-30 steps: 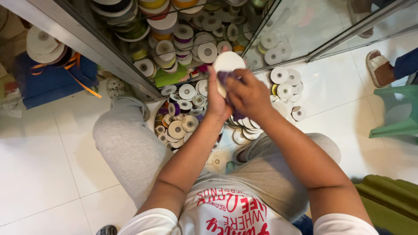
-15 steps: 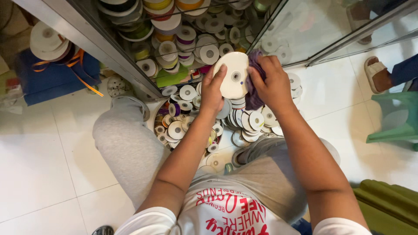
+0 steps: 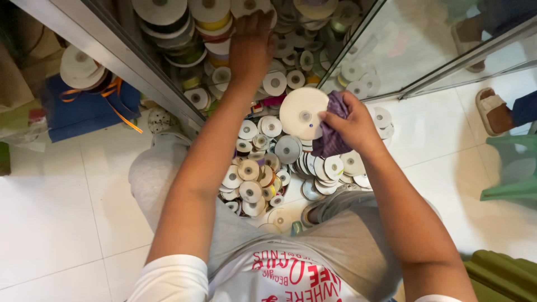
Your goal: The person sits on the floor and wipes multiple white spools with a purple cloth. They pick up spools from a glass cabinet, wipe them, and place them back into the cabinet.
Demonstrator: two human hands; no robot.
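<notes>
My right hand point(image 3: 351, 124) grips a large white ribbon spool point(image 3: 302, 112) together with a purple cloth point(image 3: 333, 130), held above the pile of ribbon spools point(image 3: 263, 168) on the floor between my knees. My left hand point(image 3: 251, 46) reaches forward into the glass cabinet, palm down on the stacked ribbon rolls point(image 3: 190, 33) there; what its fingers hold is hidden. The spools in the pile are mostly small with white paper faces.
A metal cabinet frame point(image 3: 112, 50) runs diagonally at the left, and a glass door point(image 3: 425, 45) stands open at the right. Blue box with spools and orange ribbon point(image 3: 89, 95) at left. Another person's sandalled foot point(image 3: 495, 109) and a green stool point(image 3: 514, 173) at right.
My left hand let go of the white spool and stretched forward into the cabinet. My right hand keeps the spool and cloth and has shifted slightly right.
</notes>
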